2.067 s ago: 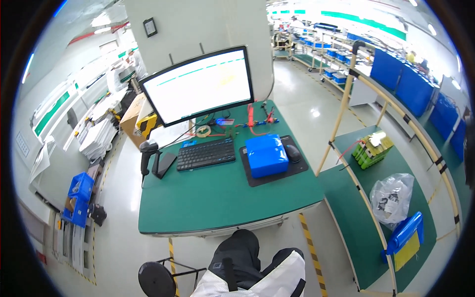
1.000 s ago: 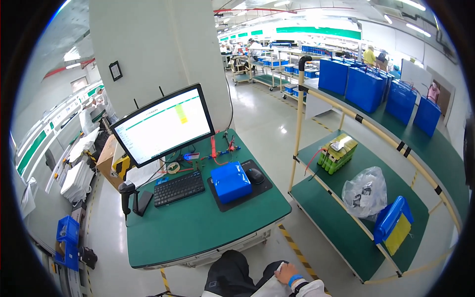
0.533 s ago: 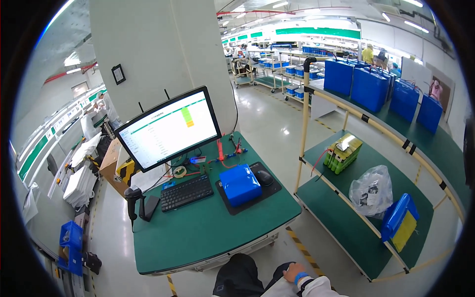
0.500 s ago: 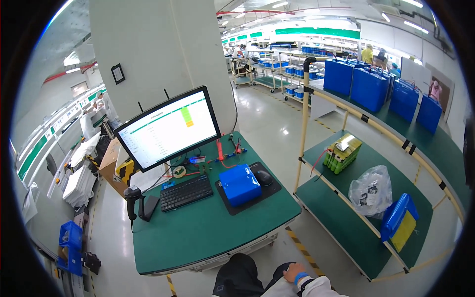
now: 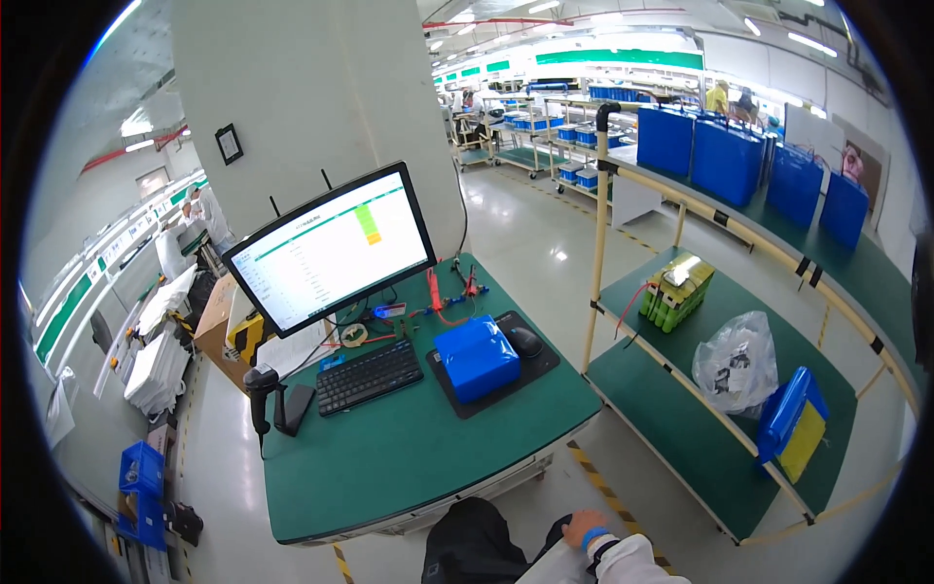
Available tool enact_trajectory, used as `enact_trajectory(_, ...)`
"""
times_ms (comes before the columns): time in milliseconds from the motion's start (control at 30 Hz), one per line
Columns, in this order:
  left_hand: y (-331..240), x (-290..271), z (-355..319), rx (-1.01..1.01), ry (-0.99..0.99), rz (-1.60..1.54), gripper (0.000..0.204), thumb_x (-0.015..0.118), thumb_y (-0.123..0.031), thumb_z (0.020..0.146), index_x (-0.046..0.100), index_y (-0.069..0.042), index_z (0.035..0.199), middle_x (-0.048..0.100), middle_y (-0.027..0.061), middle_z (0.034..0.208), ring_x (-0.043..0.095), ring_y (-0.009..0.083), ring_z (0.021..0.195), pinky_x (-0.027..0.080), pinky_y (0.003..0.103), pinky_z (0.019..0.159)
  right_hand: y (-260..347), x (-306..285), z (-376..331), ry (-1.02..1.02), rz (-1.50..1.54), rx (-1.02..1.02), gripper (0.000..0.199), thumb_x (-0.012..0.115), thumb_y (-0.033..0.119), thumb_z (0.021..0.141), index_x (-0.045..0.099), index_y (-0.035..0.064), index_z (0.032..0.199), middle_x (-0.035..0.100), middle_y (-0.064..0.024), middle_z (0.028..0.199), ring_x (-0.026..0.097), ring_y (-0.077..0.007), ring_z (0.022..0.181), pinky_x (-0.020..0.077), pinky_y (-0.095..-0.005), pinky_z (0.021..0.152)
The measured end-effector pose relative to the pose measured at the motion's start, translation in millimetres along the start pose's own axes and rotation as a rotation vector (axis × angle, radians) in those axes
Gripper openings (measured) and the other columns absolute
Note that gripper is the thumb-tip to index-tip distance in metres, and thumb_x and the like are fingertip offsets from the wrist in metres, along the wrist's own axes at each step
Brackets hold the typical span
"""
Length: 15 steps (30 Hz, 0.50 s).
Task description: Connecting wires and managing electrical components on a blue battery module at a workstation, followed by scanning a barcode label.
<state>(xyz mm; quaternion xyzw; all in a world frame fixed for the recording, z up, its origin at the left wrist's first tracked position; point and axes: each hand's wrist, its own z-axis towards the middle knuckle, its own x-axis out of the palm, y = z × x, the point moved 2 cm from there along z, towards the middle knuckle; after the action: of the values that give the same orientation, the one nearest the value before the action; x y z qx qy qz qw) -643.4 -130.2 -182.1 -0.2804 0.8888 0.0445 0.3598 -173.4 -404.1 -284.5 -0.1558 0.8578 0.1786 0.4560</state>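
Note:
My right hand rests on my dark-trousered knee at the lower edge, its fingers laid over the knee and nothing seen in them. A blue wristband circles that wrist, below a white sleeve. My left hand is out of view. In front of me, a blue-wrapped battery pack lies on a black mouse pad, touched by no hand. Beside it sits a black mouse. To the left are a black keyboard, a handheld barcode scanner and a lit monitor.
The green-topped desk has red-handled leads at its back. On the right, a tube-framed rack carries a green cell pack, a clear plastic bag and a blue-and-yellow item. Blue battery packs line its upper shelf.
The view has shifted slightly, so the desk and rack sit a little differently in the picture. My right hand stays on the knee, and the blue pack remains on the mouse pad.

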Motion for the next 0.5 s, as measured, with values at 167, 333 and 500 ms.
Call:
enact_trajectory(167,18,5,-15,-0.015,0.047,0.081,0.047,0.058,-0.032,0.093,0.057,0.002,0.125,0.065,0.0233,0.117,0.06,0.0388,0.112,0.048,0.043,0.094,1,-2,2,0.002,-0.008,0.016,0.059,0.061,0.052,0.083,0.06,0.0087,0.123,0.052,-0.0185,0.127,0.046,-0.0368,0.122,0.0338,-0.0525,0.104)
enact_trajectory(333,18,7,-7,-0.003,0.058,0.128,0.048,0.058,-0.033,0.093,0.056,0.002,0.125,0.065,0.0234,0.118,0.06,0.0388,0.112,0.048,0.043,0.094,-1,-1,1,0.159,-0.046,0.038,0.079,0.061,0.06,0.081,0.041,0.0131,0.142,0.033,-0.0231,0.145,0.033,-0.0418,0.134,0.0258,-0.0588,0.109)
enact_trajectory(500,-32,-113,19,0.133,0.137,-0.25,0.077,0.058,-0.052,0.089,0.037,-0.002,0.144,0.052,0.0221,0.137,0.045,0.0396,0.131,0.037,0.043,0.109,-95,80,31,-0.597,-0.158,0.006,0.1,0.06,0.069,0.078,0.021,0.0163,0.154,0.017,-0.0256,0.157,0.022,-0.046,0.144,0.0202,-0.0648,0.111)
